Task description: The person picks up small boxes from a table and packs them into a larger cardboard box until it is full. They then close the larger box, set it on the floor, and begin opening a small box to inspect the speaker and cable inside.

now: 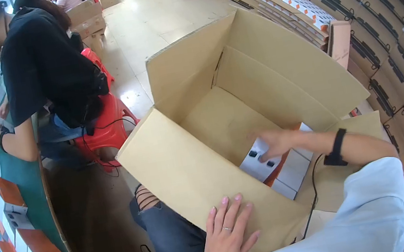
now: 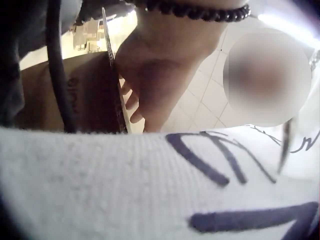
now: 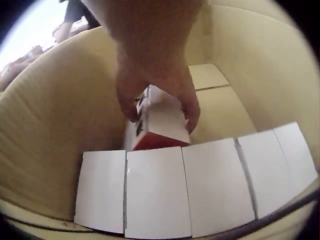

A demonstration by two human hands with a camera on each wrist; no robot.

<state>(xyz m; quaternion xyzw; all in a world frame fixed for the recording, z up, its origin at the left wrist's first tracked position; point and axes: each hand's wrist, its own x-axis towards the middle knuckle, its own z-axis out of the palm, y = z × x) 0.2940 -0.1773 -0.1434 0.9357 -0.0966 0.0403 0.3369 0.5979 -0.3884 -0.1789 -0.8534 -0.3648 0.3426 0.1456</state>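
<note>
A large open cardboard carton [image 1: 179, 151] stands tilted before me, its flaps spread. My left hand [image 1: 226, 235] lies with straight fingers on its near flap; in the left wrist view a shirt covers much of the scene. Inside the carton my right hand [image 1: 275, 143] grips a small white box [image 3: 165, 117] with an orange-red side, thumb and fingers on opposite sides of it. Dark printed marks show on the box's white face. Beside it, a row of several white boxes [image 3: 155, 192] stands along one carton wall. The carton's bare floor shows beyond the held box.
On the left, a green-topped table [image 1: 33, 182] bears several white and orange boxes [image 1: 42, 246]. A person in black [image 1: 45, 62] sits there on a red stool [image 1: 107, 124]. Stacked brown cartons [image 1: 371, 15] fill the right side. A black cable [image 1: 313, 198] hangs near the carton.
</note>
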